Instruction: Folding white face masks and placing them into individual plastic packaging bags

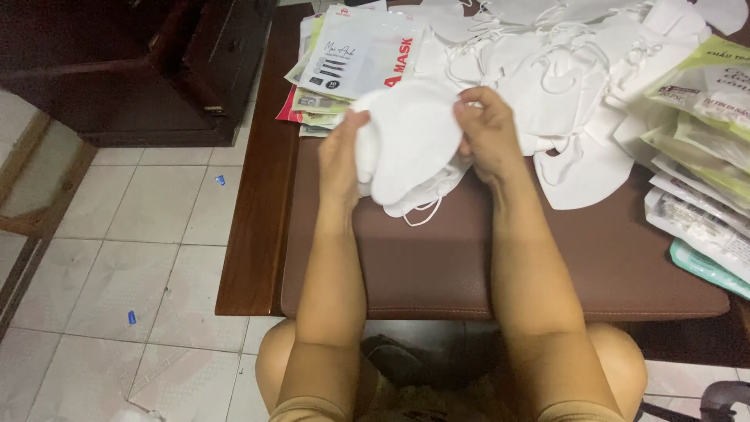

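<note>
Held between both hands above the brown padded bench top (437, 266): a small stack of white folded fabric face masks (406, 144), long axis tilted up toward the right. Left hand (340, 152) gripping its left edge, right hand (486, 129) pinching its upper right edge, both equally close. Behind the stack, a loose heap of white masks (562, 70); possibly further masks hanging under it.

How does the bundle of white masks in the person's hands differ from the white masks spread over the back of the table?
The bundle of masks is stacked neatly together, gripped by the left hand and right hand and lifted above the brown table. The loose masks lie flat in a scattered, overlapping heap with ear loops tangled, and no hand touches them. Both are white, with thin white loops.
</note>
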